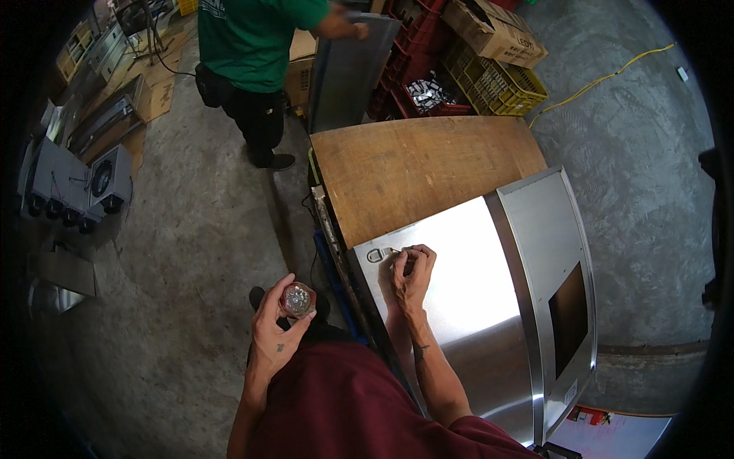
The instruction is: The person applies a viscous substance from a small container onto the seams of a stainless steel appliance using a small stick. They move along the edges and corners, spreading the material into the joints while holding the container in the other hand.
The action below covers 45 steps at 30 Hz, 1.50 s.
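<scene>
My left hand (273, 330) is wrapped round a small round cup (297, 301) with a reddish rim, and shiny small metal pieces show inside it. My right hand (414, 274) is pinched over a corner of a stainless steel cabinet (470, 237); what its fingertips hold is too small to make out. Just left of those fingertips, a metal D-ring fitting (375, 255) lies flat on the steel, its plate reaching toward them.
The cabinet, with a dark rectangular opening (569, 319), rests on a wooden tabletop (428, 164). Beyond it, a person in a green shirt (252, 42) grips a grey metal panel (348, 73). Red and yellow crates (497, 84) are stacked behind. Metal units (80, 180) stand at left.
</scene>
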{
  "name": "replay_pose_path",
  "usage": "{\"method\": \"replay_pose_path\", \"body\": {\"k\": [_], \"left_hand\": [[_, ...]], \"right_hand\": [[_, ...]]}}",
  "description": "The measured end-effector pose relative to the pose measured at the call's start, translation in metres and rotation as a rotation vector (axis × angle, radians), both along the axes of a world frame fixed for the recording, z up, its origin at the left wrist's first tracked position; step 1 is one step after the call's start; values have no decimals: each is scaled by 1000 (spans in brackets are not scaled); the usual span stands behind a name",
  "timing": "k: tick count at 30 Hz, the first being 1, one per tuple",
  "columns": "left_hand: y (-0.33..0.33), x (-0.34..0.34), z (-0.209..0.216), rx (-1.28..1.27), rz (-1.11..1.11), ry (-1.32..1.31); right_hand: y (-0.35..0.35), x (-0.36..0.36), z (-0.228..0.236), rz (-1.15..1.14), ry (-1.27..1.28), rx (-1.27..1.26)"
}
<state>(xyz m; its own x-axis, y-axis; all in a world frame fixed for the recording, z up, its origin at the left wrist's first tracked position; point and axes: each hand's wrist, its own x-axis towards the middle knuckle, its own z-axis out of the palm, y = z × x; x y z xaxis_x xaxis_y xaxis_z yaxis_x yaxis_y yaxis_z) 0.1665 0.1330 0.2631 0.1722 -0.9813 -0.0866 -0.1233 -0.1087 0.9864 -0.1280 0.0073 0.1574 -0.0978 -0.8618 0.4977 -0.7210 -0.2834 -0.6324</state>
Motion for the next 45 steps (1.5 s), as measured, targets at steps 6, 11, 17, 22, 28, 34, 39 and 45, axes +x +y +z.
{"method": "replay_pose_path", "body": {"k": [6,11,17,22,28,34,39,45], "left_hand": [[-1,0,2,-6,-10,-10],[0,0,-1,-7,-8,-12],[1,1,-3,-7,-6,-15],[1,2,0,1,-9,-13],[2,1,0,5,-7,-16],[2,1,-2,1,-7,-13],[3,0,-3,0,-12,7],[2,0,-3,-2,-8,4]], "right_hand": [[-1,-2,0,-1,33,-18],[-1,-1,0,10,20,-14],[-1,0,1,8,29,-21],[-2,-1,1,8,25,-17],[-1,-1,-1,4,-30,15],[-1,-1,-1,2,-26,11],[-1,-2,-2,-9,-18,-4],[-2,-2,-4,-8,-7,-17]]}}
